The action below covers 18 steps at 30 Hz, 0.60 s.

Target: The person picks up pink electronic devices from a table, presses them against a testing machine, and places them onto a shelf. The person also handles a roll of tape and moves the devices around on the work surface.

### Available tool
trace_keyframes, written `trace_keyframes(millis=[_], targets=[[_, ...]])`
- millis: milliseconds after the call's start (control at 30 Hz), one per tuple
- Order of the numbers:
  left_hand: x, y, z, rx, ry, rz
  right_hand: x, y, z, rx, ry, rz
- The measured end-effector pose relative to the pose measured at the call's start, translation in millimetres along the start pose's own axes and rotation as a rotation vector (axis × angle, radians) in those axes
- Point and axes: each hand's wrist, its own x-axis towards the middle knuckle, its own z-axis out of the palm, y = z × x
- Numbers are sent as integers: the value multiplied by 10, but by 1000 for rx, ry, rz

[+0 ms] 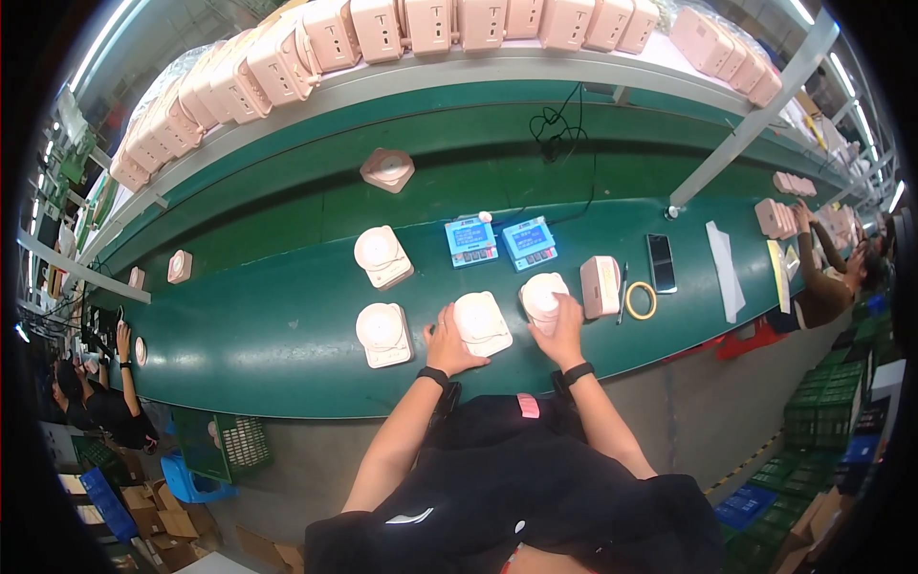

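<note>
My left hand (446, 345) curls round the left and near edges of a pale pink device (484, 325) with a round disc on top, like a small record player. It lies flat on the green table. To its right, my right hand (562, 332) grips a second such device (540, 292) from the right and near side, its fingers over part of the disc. Two more, a nearer one (382, 330) and a farther one (380, 254), lie left of my left hand. Another pink device (601, 287) stands on edge just right of my right hand.
Two blue display units (471, 242) sit beyond my hands. Rightward lie a pen (623, 284), yellow tape roll (640, 301), phone (661, 263) and white strip (725, 272). A shelf (497, 59) with rows of pink devices spans the back. Co-workers sit at both ends.
</note>
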Motion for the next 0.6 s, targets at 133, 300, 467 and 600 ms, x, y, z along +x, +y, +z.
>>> trace_keyframes(millis=[133, 300, 467, 600], targets=[[-18, 13, 2, -10, -6, 4, 11, 11, 270, 435, -389, 0], [-3, 16, -5, -20, -10, 2, -47, 136, 627, 596, -582, 195], [-24, -77, -100, 11, -43, 4, -30, 99, 678, 616, -657, 308], [150, -357, -629, 31, -83, 124, -85, 323, 824, 478, -614, 169]])
